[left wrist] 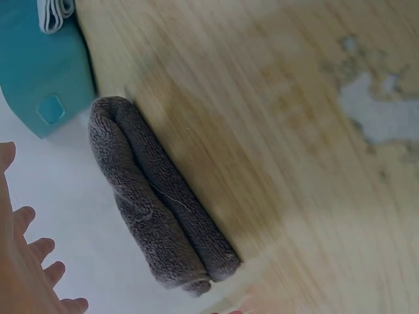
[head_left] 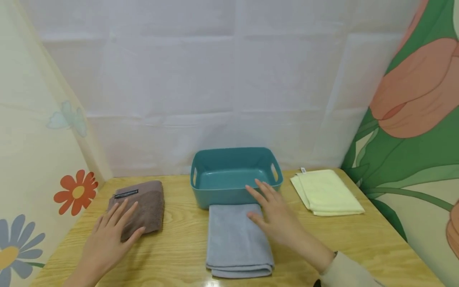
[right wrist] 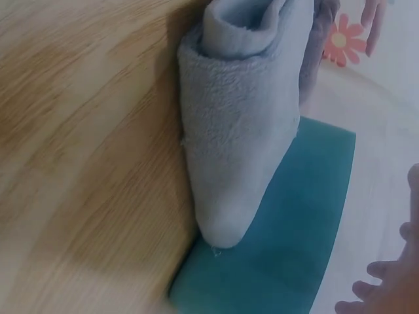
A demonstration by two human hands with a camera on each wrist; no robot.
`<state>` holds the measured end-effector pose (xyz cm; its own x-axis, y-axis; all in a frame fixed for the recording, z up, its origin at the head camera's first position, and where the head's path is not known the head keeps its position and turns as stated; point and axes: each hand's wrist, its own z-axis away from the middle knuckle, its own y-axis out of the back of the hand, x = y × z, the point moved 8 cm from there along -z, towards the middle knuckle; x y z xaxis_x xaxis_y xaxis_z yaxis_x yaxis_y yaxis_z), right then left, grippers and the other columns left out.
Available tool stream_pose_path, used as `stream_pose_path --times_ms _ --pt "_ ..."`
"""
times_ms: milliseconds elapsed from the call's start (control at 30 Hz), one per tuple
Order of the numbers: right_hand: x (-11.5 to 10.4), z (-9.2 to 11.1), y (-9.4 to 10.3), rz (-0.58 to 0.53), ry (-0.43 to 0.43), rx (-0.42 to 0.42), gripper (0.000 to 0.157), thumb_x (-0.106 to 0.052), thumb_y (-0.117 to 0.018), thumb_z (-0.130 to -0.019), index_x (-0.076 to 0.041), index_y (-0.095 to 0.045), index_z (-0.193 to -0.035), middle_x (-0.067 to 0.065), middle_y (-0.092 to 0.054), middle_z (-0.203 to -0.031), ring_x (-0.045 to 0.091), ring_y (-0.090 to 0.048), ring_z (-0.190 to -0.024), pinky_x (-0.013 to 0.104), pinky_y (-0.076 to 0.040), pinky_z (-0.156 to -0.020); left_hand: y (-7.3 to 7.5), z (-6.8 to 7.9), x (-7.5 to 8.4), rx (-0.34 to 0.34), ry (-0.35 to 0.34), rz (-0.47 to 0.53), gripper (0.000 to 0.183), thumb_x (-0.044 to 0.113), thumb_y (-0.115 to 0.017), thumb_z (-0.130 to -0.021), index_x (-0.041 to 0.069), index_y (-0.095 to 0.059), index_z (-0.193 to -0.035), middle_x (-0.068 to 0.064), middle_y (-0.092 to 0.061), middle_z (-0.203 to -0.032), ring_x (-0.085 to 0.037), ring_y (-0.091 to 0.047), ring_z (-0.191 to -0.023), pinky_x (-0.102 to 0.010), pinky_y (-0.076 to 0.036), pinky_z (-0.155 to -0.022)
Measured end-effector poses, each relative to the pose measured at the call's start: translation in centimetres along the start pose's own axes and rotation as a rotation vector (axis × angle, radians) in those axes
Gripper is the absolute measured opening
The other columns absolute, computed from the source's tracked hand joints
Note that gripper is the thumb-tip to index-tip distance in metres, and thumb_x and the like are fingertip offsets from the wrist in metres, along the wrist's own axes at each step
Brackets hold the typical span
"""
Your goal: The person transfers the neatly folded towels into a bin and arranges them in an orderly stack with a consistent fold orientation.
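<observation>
My left hand (head_left: 111, 235), fingers spread, is over the near edge of a folded brown towel (head_left: 148, 207) at the left; in the left wrist view its fingers stand apart from the towel (left wrist: 157, 196). The right hand (head_left: 277, 217) has its fingers extended above the right side of a folded grey-blue towel (head_left: 236, 243). In the right wrist view that towel (right wrist: 236, 137) is beside the fingers, with a gap between. Behind it stands a teal plastic basket (head_left: 229, 197) with handle holes, nothing inside it. Neither hand holds anything.
A folded pale yellow towel (head_left: 330, 193) lies to the right of the basket. All stand on a wooden table (head_left: 179, 247). A white sheet (head_left: 179, 79) hangs behind, with flower-patterned panels (head_left: 430, 159) at both sides.
</observation>
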<state>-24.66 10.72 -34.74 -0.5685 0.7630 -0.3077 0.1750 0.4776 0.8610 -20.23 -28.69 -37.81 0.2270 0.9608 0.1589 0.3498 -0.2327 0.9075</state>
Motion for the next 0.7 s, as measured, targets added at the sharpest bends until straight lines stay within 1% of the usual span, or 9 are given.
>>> stream_pose_path --times_ms 100,233,367,467,600,700 --pt "-0.9 -0.4 -0.3 -0.027 0.014 -0.018 0.071 -0.043 -0.064 -0.096 -0.030 -0.030 -0.156 0.004 -0.020 -0.163 0.035 -0.022 -0.147 0.065 -0.034 -0.105 -0.1 0.2 -0.5 0.000 -0.005 0.003 0.076 0.045 -0.065 -0.094 0.023 -0.029 -0.157 -0.012 -0.024 -0.162 -0.035 -0.012 -0.149 -0.060 -0.001 -0.117" --pt "-2.1 -0.9 -0.5 -0.045 0.040 -0.019 0.071 -0.043 -0.065 -0.095 -0.031 -0.030 -0.156 0.001 -0.020 -0.163 0.033 -0.024 -0.146 0.063 -0.037 -0.103 -0.4 0.3 -1.2 -0.012 0.003 0.002 0.078 0.046 -0.065 -0.093 0.023 -0.028 -0.158 -0.013 -0.024 -0.161 -0.039 -0.015 -0.147 -0.062 -0.002 -0.116" --pt "-3.1 -1.3 -0.6 -0.095 0.052 -0.035 0.070 -0.045 -0.062 -0.096 -0.033 -0.027 -0.157 -0.001 -0.019 -0.163 0.031 -0.023 -0.147 0.062 -0.036 -0.105 -0.6 0.4 -2.1 -0.032 0.026 0.000 0.078 0.047 -0.063 -0.094 0.024 -0.025 -0.159 -0.014 -0.023 -0.162 -0.040 -0.014 -0.147 -0.060 0.004 -0.116" --pt "-3.5 -1.6 -0.9 -0.139 0.034 -0.082 0.069 -0.050 -0.056 -0.098 -0.039 -0.023 -0.157 -0.006 -0.016 -0.164 0.027 -0.021 -0.148 0.061 -0.036 -0.106 -0.5 0.4 -2.5 -0.040 0.036 0.005 0.078 0.047 -0.062 -0.096 0.024 -0.023 -0.159 -0.014 -0.022 -0.162 -0.039 -0.011 -0.148 -0.059 0.009 -0.115" --pt "-4.2 -1.9 -1.5 -0.181 0.024 -0.131 0.068 -0.052 -0.054 -0.099 -0.043 -0.019 -0.156 -0.010 -0.013 -0.164 0.024 -0.020 -0.148 0.058 -0.037 -0.106 -0.3 0.4 -2.7 -0.045 0.049 0.003 0.078 0.048 -0.061 -0.096 0.025 -0.022 -0.159 -0.015 -0.023 -0.161 -0.040 -0.014 -0.147 -0.060 0.008 -0.115" --pt "-5.0 -2.2 -1.9 -0.210 0.033 -0.142 0.068 -0.048 -0.056 -0.099 -0.043 -0.019 -0.156 -0.010 -0.013 -0.163 0.024 -0.021 -0.147 0.059 -0.038 -0.105 -0.1 0.3 -2.8 -0.047 0.048 0.004 0.078 0.048 -0.061 -0.096 0.024 -0.022 -0.159 -0.017 -0.025 -0.160 -0.043 -0.020 -0.144 -0.061 0.003 -0.116"
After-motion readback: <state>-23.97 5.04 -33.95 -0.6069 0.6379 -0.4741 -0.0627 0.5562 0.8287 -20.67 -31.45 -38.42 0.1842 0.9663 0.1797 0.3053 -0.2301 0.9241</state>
